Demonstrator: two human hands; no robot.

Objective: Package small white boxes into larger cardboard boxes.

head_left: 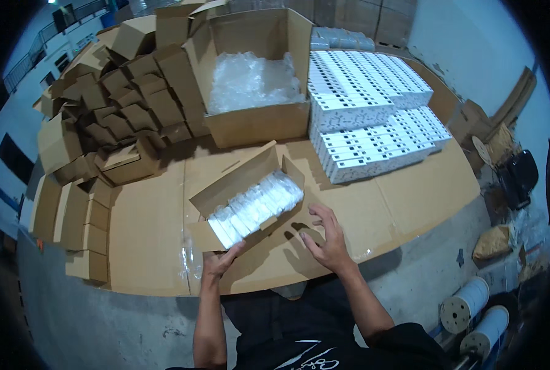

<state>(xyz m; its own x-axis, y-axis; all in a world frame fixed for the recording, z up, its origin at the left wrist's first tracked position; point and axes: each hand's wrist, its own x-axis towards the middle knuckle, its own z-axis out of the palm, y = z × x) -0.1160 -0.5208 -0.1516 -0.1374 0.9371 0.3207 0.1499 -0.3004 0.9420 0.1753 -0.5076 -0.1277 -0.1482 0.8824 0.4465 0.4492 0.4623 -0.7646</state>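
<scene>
An open brown cardboard box sits tilted in front of me, its flaps spread. Inside lies a row of white items in clear bubble wrap. My left hand grips the box's near left corner, thumb along the near side and the other fingers partly hidden. My right hand hovers right of the box, fingers spread and curved, holding nothing and apart from it.
A large carton of clear bubble wrap stands behind. Stacked white printed boxes fill the back right. Many folded brown boxes crowd the left. Cardboard covers the table; spools stand on the floor at right.
</scene>
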